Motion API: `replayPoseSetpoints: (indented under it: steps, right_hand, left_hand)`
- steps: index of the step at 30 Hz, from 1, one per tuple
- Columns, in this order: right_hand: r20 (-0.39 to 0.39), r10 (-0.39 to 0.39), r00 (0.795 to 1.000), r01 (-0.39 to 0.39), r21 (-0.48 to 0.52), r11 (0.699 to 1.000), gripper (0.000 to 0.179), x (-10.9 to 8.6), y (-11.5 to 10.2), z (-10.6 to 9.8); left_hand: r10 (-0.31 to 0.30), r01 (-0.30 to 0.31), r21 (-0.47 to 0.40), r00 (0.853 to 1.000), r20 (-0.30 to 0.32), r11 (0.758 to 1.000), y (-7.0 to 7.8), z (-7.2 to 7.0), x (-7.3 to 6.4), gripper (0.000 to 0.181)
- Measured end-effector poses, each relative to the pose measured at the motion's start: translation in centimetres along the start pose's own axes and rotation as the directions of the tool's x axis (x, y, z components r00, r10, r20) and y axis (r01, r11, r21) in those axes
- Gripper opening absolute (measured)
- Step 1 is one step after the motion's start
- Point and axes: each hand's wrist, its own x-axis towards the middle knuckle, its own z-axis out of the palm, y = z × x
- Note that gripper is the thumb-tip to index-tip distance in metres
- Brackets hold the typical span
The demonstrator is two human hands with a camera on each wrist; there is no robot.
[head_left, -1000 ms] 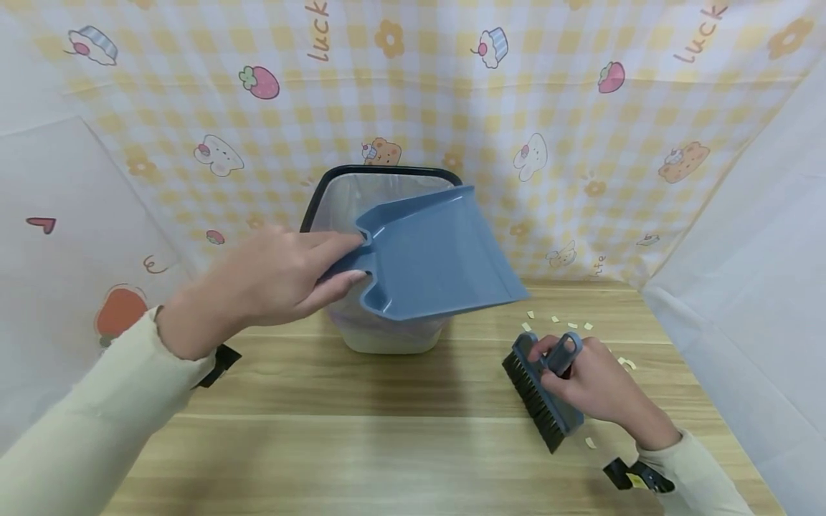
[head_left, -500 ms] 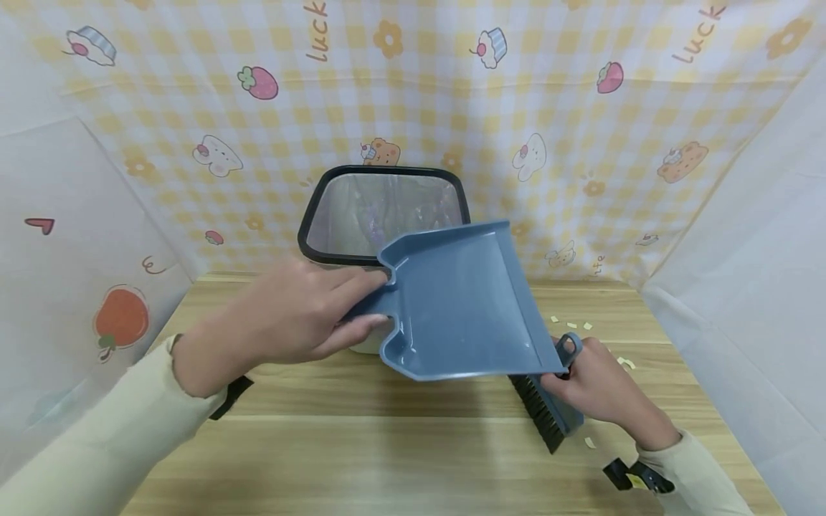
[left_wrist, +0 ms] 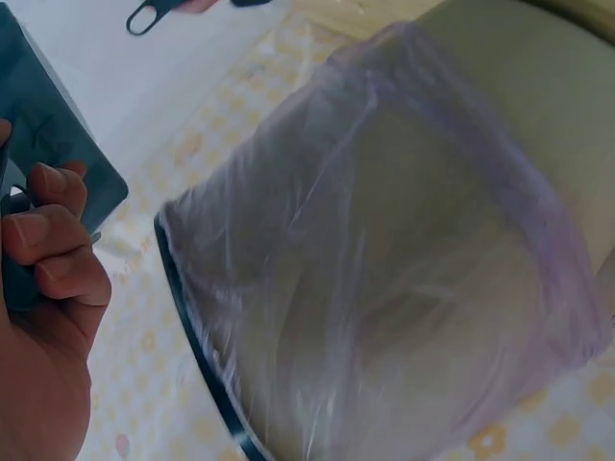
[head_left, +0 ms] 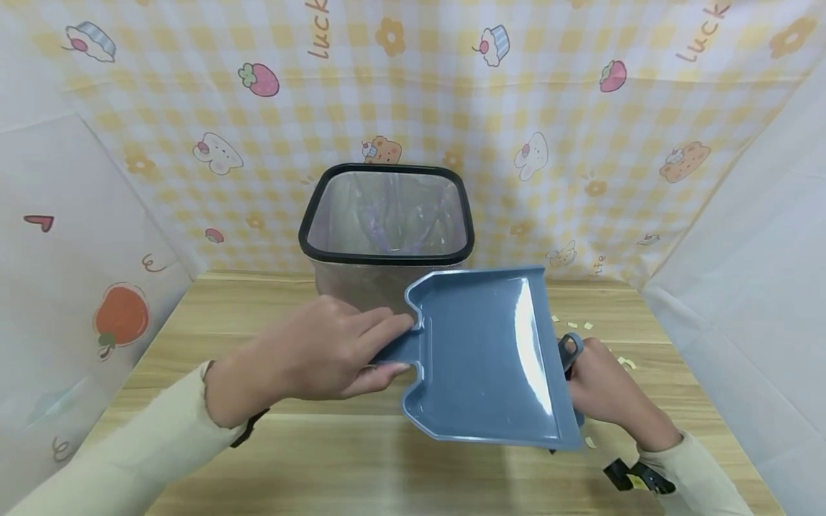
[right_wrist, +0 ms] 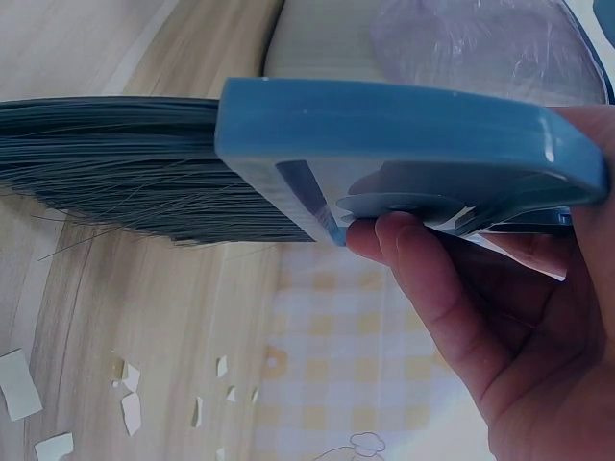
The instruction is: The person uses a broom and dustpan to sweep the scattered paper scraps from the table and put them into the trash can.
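My left hand grips the short handle of a blue dustpan, held above the table with its pan to the right. No scraps show on the pan. In the head view the dustpan hides most of a blue hand brush; the right wrist view shows the brush and its dark bristles clearly. My right hand holds the brush by its handle, fingers curled under it. Small pale paper scraps lie on the table beside the brush.
A bin with a black rim and a clear bag liner stands at the back middle, partly behind the dustpan. The wooden table meets a checked cloth at the back. White sheets hang at both sides.
My left hand has brought the dustpan from over the bin down to the right, in front of the brush. The bin's opening now shows fully. My right hand and brush stay put.
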Motion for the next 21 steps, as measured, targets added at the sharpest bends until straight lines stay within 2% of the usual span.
replayPoseSetpoints:
  steps: [8,16,21]
  right_hand:
    - [-0.019,-0.033,0.999,0.033,-0.030,0.999,0.046,0.1,0.1,0.2]
    - [0.029,-0.008,1.000,0.008,0.003,1.000,0.031,0.2,-0.3,0.1]
    - [0.032,-0.022,0.999,0.022,-0.014,1.000,0.035,0.3,-0.3,0.1]
  left_hand:
    - [-0.017,0.017,-0.012,0.999,0.036,1.000,1.3,2.4,-0.8,0.053]
    - [-0.023,0.027,-0.055,0.997,0.074,0.998,2.2,4.5,-1.8,0.054]
    - [-0.030,0.040,-0.098,0.994,0.102,0.994,2.6,6.0,-2.5,0.052]
